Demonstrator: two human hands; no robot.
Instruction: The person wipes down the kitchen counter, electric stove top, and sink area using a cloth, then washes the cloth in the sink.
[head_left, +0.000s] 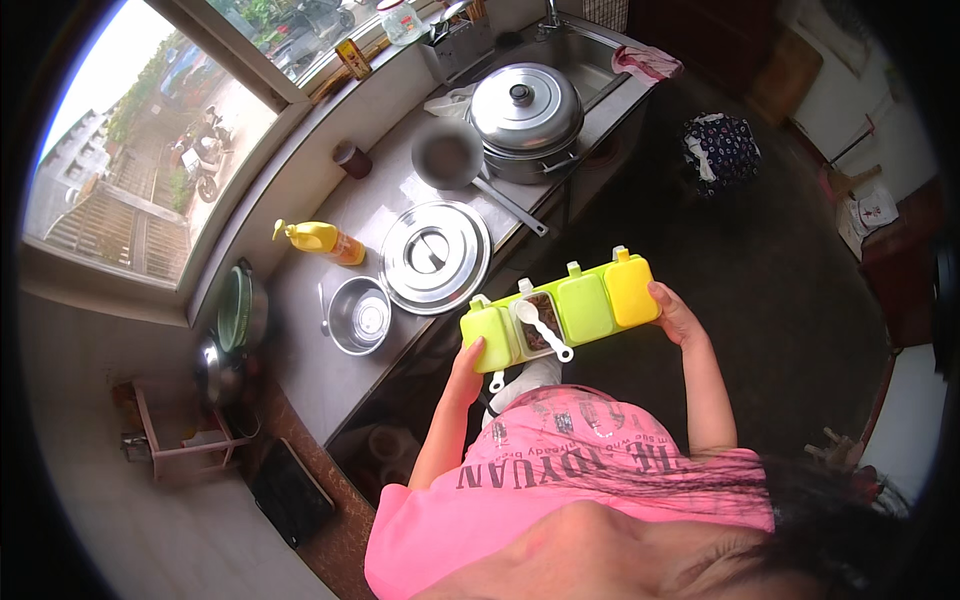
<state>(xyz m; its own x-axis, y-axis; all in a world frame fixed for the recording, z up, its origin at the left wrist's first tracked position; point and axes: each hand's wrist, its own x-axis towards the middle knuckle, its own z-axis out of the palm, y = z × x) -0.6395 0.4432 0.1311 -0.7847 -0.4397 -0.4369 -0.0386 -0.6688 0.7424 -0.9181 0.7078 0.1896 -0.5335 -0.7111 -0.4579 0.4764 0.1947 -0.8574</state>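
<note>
Both my hands carry a green plastic spice rack (562, 281) in front of my body, off the counter. My left hand (468, 367) grips its left end, thumb against a light-green lid (486, 334). At the other end my right hand (675, 313) holds on beside a yellow lid (631, 292). Between them sits another green lid (585, 307). One compartment has no lid over it and shows brown dried contents (551, 315), with a white plastic spoon (537, 324) lying across it. Below the left end pokes a second white handle (497, 382).
On the steel counter (315, 401) stand a steel bowl (360, 319), a large pot lid (435, 257), a yellow pump bottle (322, 241), a long-handled pan (448, 155) and a lidded steamer pot (525, 112). Past them is a sink (600, 49). A dark patterned bag (721, 154) is at right.
</note>
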